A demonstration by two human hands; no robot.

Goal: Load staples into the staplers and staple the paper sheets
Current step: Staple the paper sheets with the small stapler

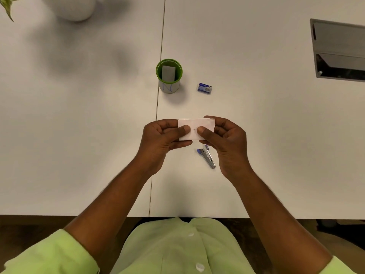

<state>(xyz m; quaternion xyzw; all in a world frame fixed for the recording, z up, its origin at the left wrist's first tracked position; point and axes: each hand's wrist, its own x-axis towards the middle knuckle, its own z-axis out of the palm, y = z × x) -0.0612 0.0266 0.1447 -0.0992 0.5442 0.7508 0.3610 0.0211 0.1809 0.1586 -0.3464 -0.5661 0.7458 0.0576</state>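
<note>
A small white folded stack of paper sheets (195,125) is held above the white table (79,135). My left hand (162,141) pinches its left end, thumb on top. My right hand (225,141) pinches its right end the same way. A thin dark mark, perhaps a staple, shows on the paper between the two thumbs. A small blue and silver stapler (207,156) lies on the table just below the paper, beside my right hand. A blue staple box (204,88) lies farther back.
A green-rimmed cup (168,76) marked with a blue N holds a grey slip and stands behind the paper. A white pot (73,6) with a plant leaf sits at the far left. A dark cable hatch (339,52) is set in the table at the right.
</note>
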